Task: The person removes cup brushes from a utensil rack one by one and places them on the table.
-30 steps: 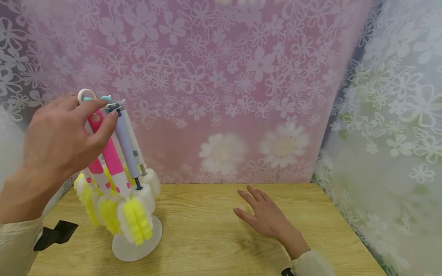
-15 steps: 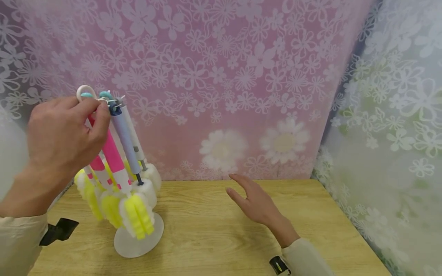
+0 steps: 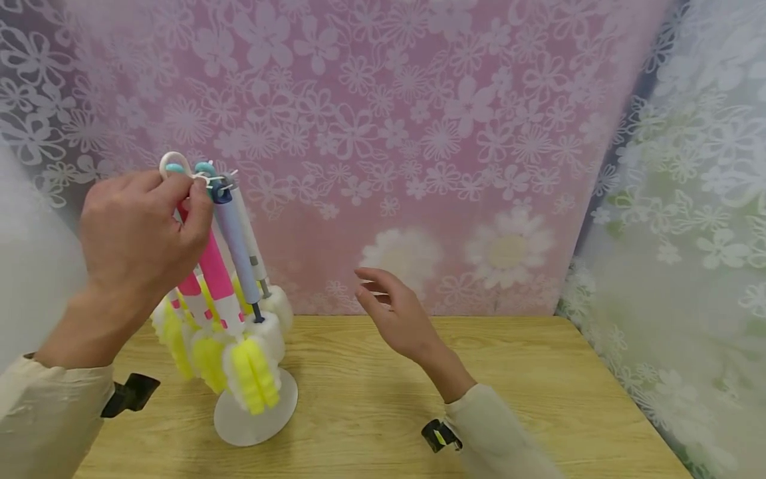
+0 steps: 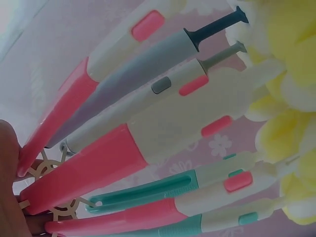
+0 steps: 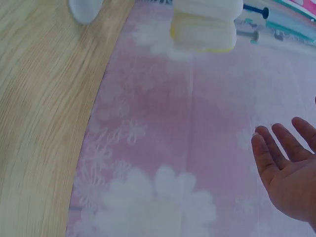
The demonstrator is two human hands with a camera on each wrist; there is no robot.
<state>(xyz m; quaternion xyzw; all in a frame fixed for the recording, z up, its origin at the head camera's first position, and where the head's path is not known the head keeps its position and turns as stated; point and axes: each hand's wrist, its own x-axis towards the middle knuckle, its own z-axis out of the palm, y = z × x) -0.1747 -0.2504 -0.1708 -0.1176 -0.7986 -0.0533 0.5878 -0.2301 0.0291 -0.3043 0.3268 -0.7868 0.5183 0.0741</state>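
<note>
Several sponge cleaning brushes hang heads-down from a hooked rack at the left in the head view. Its round white base (image 3: 256,426) stands on the table. My left hand (image 3: 140,233) pinches the top of a pink-handled sponge brush (image 3: 217,269), right at the hooks. The left wrist view shows the pale hooked ring (image 4: 47,168) beside the fingers. Lavender (image 3: 238,246), white and teal (image 4: 148,190) handles hang around the pink ones. Yellow-and-white sponge heads (image 3: 254,376) are at the lower ends. My right hand (image 3: 401,316) is held over the table, fingers loosely bent, holding nothing.
The wooden table (image 3: 371,412) runs up to a pink flowered backdrop (image 3: 383,133). A pale flowered curtain (image 3: 688,279) borders the right side. White sponge heads (image 5: 205,24) show at the top of the right wrist view.
My right hand has moved left and up, toward the rack. The left hand's thumb and fingers have closed in at the brush top. The head view has shifted slightly.
</note>
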